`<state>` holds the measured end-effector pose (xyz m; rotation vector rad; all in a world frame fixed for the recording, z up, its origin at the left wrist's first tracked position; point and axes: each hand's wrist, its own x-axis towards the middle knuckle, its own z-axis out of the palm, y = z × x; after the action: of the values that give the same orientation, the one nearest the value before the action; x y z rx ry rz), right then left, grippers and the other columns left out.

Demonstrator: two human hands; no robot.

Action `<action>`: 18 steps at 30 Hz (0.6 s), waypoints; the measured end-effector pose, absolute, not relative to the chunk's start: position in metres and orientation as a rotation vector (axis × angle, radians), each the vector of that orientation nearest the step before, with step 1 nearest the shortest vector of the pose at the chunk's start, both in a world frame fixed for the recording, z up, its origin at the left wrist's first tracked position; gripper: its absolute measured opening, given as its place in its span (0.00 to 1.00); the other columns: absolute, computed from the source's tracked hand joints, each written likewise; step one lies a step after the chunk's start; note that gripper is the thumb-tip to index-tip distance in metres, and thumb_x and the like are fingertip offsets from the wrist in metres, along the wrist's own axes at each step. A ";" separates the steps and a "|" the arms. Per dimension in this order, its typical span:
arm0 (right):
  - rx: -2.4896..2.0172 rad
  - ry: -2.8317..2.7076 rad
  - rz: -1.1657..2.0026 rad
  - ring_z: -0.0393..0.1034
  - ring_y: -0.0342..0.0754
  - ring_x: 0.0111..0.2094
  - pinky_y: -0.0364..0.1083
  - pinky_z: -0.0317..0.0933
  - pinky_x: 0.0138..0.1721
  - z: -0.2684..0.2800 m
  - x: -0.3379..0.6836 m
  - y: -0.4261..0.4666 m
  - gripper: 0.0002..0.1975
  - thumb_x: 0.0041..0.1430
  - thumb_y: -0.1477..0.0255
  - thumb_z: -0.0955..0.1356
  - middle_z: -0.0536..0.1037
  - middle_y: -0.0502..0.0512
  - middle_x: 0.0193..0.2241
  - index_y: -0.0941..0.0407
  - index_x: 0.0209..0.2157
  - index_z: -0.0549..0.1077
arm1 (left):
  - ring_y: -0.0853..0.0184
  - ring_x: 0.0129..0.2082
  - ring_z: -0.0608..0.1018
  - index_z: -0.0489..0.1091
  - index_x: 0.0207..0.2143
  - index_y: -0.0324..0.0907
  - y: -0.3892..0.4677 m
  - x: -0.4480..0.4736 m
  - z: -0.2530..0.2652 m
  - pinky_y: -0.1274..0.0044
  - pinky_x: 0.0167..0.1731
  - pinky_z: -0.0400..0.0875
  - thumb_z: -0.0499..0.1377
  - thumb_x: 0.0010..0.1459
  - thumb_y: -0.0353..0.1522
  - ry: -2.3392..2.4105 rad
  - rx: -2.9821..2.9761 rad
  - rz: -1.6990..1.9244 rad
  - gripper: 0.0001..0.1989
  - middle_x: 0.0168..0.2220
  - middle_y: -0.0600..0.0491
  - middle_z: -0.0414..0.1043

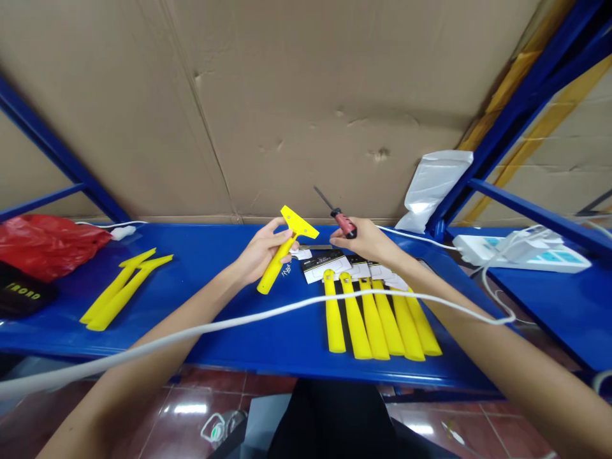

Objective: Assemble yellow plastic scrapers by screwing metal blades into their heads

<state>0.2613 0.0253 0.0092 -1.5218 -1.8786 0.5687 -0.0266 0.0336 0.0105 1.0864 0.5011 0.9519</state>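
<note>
The left hand (262,247) is closed around the handle of a yellow scraper (274,266), which is held above the middle of the blue table (287,341), with its wide head pointing up and to the far side. Two small round metal spots can be seen on this head. The right hand (367,241) holds a screwdriver (345,225) with red and black handle; its thin shaft points up and to the left, apart from the scraper. Below the right arm, six yellow handles (366,319) lie side by side, and their narrow ends are near some printed cards (321,268). On the left part of the table there are two more yellow scrapers (118,294), close together, and beyond them a red plastic bag (43,245) beside a black case (23,292). A white cable (277,310) passes across the view, in front of both forearms.
</note>
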 end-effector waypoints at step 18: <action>-1.413 -1.824 0.501 0.83 0.59 0.41 0.53 0.72 0.47 0.009 0.234 0.069 0.11 0.51 0.72 0.79 0.88 0.57 0.37 0.52 0.33 0.76 | 0.64 0.31 0.83 0.70 0.51 0.44 0.044 -0.038 0.004 0.81 0.22 0.72 0.76 0.59 0.28 0.375 1.107 0.929 0.23 0.35 0.51 0.80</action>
<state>0.2336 0.0694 0.0093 -1.4131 -1.8235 0.5012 -0.0381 0.0440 0.0041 1.1068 0.3748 0.9294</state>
